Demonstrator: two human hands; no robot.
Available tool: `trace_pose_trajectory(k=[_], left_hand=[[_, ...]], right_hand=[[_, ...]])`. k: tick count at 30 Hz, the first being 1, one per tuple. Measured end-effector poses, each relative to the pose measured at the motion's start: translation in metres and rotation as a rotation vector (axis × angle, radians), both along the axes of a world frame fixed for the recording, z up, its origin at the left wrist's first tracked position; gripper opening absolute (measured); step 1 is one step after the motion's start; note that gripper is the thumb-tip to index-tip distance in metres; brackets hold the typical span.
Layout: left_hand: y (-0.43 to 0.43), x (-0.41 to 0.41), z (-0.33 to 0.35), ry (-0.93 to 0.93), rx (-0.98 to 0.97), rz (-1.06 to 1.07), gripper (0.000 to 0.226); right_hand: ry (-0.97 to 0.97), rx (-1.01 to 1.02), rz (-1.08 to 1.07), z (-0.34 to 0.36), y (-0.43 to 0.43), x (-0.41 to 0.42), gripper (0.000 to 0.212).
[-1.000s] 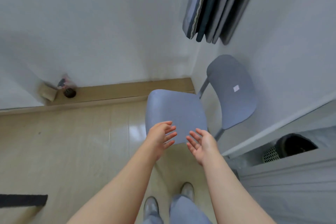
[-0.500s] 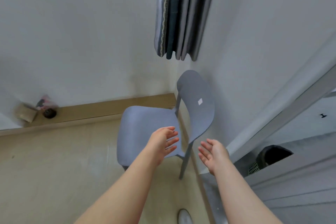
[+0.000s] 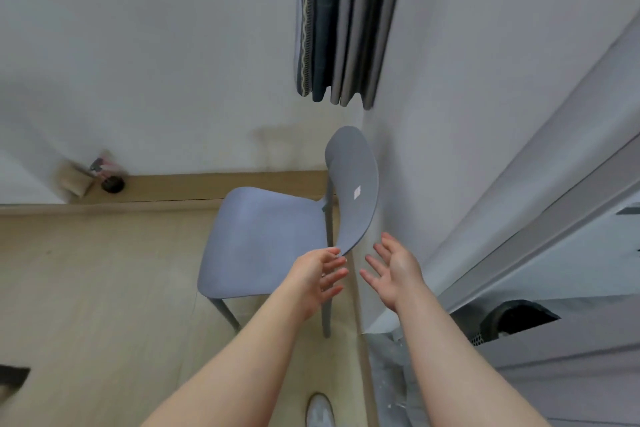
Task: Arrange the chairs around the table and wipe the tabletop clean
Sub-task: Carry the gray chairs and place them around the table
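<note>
A grey-blue plastic chair (image 3: 263,239) stands on the wooden floor in the room's corner, its backrest (image 3: 353,191) close to the right wall and carrying a small white sticker. My left hand (image 3: 320,277) reaches to the near end of the backrest, fingers spread, the fingertips at its edge. My right hand (image 3: 394,270) is held palm-up just to the right of the backrest, fingers straight, apart from the chair. Neither hand holds anything. No table is in view.
A dark curtain (image 3: 343,24) hangs above the chair. A small pile of objects (image 3: 93,173) sits by the skirting at left. A dark mesh bin (image 3: 512,322) stands behind a grey ledge at right. Open floor lies to the left.
The view has shifted so the chair sits more central. Both hands have moved from over the seat to the near end of the backrest, the left now at its edge.
</note>
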State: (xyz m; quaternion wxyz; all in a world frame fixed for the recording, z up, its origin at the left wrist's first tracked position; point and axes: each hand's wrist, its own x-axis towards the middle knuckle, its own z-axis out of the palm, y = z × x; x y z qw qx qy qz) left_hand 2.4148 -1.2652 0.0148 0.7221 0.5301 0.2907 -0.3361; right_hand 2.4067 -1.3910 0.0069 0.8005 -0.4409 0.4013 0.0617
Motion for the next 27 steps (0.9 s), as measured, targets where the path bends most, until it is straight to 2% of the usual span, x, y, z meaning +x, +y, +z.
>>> trace_pose_trajectory(k=[5, 11, 17, 21, 24, 27], left_hand=[[0.003, 0.004, -0.003, 0.030, 0.032, 0.091, 0.022], [0.008, 0.004, -0.005, 0.074, 0.020, 0.148, 0.028], [0.025, 0.013, -0.001, 0.058, -0.003, 0.215, 0.030], [0.045, 0.013, -0.003, 0.048, 0.023, 0.268, 0.026], [0.076, 0.010, -0.006, 0.050, 0.089, 0.389, 0.021], [0.120, 0.004, -0.013, 0.076, 0.147, 0.671, 0.018]], right_hand=[[0.060, -0.001, 0.145, 0.005, 0.000, 0.017, 0.049], [0.098, 0.135, 0.239, 0.000, 0.010, 0.031, 0.045], [0.138, 0.026, 0.309, 0.011, 0.030, 0.039, 0.045], [0.173, 0.016, 0.454, 0.001, 0.054, 0.037, 0.053], [0.182, 0.052, 0.627, -0.005, 0.085, 0.034, 0.054], [0.243, 0.075, 0.809, 0.005, 0.123, 0.029, 0.045]])
